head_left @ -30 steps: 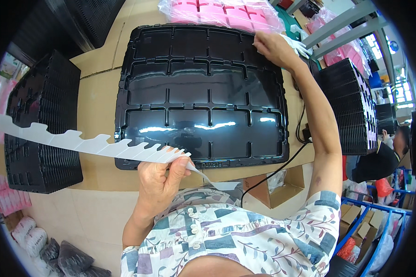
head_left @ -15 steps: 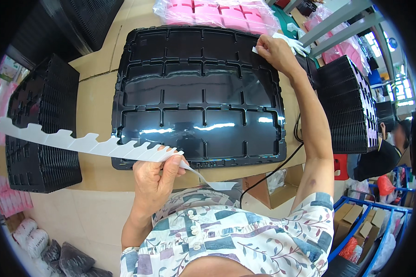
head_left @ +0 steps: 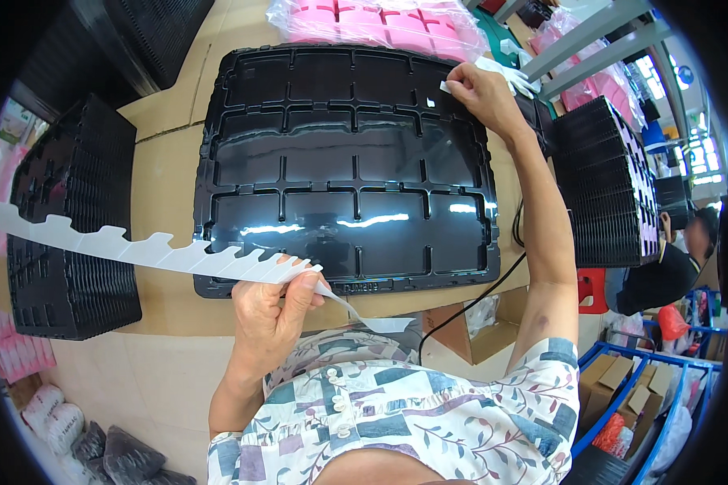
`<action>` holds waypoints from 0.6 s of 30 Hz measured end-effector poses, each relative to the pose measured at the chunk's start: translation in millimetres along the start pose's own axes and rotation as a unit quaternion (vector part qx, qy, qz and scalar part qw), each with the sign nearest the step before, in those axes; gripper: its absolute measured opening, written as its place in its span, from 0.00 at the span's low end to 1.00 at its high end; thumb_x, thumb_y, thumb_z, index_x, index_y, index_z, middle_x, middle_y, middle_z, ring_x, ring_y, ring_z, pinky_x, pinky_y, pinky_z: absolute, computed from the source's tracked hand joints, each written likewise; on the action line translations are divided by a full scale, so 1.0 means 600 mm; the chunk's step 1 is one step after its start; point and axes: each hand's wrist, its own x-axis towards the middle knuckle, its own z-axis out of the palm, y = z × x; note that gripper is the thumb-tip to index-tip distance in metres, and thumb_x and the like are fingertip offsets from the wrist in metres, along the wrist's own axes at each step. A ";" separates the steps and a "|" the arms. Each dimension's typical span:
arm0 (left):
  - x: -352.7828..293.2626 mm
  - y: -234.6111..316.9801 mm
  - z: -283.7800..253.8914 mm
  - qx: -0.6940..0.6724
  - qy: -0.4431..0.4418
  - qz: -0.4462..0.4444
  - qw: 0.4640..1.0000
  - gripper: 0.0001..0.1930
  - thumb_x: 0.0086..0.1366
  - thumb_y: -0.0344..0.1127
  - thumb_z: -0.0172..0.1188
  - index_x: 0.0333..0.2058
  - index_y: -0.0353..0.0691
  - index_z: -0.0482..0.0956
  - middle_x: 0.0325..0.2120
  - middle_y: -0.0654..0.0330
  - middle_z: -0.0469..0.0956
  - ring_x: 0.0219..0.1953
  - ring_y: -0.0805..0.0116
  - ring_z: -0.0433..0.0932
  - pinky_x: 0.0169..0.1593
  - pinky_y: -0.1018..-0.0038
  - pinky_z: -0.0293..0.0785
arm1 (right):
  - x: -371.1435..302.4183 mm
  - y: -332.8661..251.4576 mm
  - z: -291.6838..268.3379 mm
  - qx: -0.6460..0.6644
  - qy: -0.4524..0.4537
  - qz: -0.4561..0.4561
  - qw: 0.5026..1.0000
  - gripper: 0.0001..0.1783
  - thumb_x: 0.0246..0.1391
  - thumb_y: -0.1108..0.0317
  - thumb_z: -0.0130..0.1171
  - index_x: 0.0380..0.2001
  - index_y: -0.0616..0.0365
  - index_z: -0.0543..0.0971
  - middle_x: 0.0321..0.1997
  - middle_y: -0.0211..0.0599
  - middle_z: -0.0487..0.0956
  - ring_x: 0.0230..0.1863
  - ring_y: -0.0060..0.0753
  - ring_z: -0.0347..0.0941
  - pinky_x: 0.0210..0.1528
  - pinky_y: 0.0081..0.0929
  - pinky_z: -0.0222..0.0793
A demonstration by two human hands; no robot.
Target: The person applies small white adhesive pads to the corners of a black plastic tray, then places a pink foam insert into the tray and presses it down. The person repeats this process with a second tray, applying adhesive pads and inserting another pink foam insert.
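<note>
A black plastic tray (head_left: 319,166) with moulded ridges and a glossy surface lies on the cardboard-covered table in front of me. My left hand (head_left: 268,311) is closed round a long white strip of label paper (head_left: 129,246). The strip has a toothed upper edge and runs far out to the left, while its short tail hangs to the right of my fingers. At the tray's far right corner, my right hand (head_left: 473,87) pinches a small white label (head_left: 445,86). Just below it on the tray shows a tiny white patch (head_left: 431,103); whether it is a label or a glint, I cannot tell.
Stacks of black trays stand at the left (head_left: 77,226) and right (head_left: 607,186). Pink trays in clear plastic (head_left: 380,23) and a white glove (head_left: 514,74) lie beyond. A black cable (head_left: 477,301) crosses the table's front edge above an open carton (head_left: 493,331). Another person (head_left: 663,271) is at the right.
A tiny white patch now shows on the tray beside my right hand. The view has shifted slightly; both hands keep nearly the same places.
</note>
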 end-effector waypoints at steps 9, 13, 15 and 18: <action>0.001 0.003 0.002 -0.003 0.003 -0.005 1.000 0.07 0.70 0.29 0.54 0.36 0.30 0.79 0.24 0.57 0.80 0.22 0.73 0.80 0.25 0.81 0.76 | 0.015 -0.002 0.002 -0.103 -0.048 -0.029 0.993 0.11 0.56 0.63 0.55 0.32 0.59 0.78 0.27 0.50 0.80 0.34 0.54 0.78 0.39 0.45 0.72; 0.000 0.009 0.002 -0.006 0.009 -0.019 1.000 0.10 0.71 0.30 0.53 0.34 0.30 0.79 0.25 0.58 0.79 0.23 0.75 0.78 0.27 0.81 0.76 | 0.019 -0.044 -0.005 -0.038 -0.107 -0.077 0.991 0.10 0.55 0.64 0.55 0.31 0.60 0.77 0.25 0.48 0.79 0.30 0.50 0.77 0.37 0.40 0.71; -0.001 0.009 0.002 -0.010 0.011 -0.021 1.000 0.12 0.72 0.31 0.52 0.34 0.29 0.80 0.25 0.58 0.79 0.24 0.77 0.77 0.27 0.82 0.76 | 0.015 -0.036 -0.004 0.107 -0.065 -0.083 0.989 0.09 0.57 0.64 0.55 0.32 0.60 0.76 0.22 0.39 0.76 0.25 0.33 0.73 0.33 0.32 0.68; -0.001 0.008 0.002 -0.011 0.001 -0.021 1.000 0.12 0.72 0.31 0.52 0.33 0.29 0.80 0.26 0.58 0.79 0.24 0.77 0.77 0.27 0.82 0.76 | 0.007 -0.004 -0.023 0.241 0.035 0.094 0.965 0.11 0.60 0.63 0.55 0.33 0.61 0.77 0.21 0.28 0.73 0.26 0.23 0.69 0.32 0.26 0.67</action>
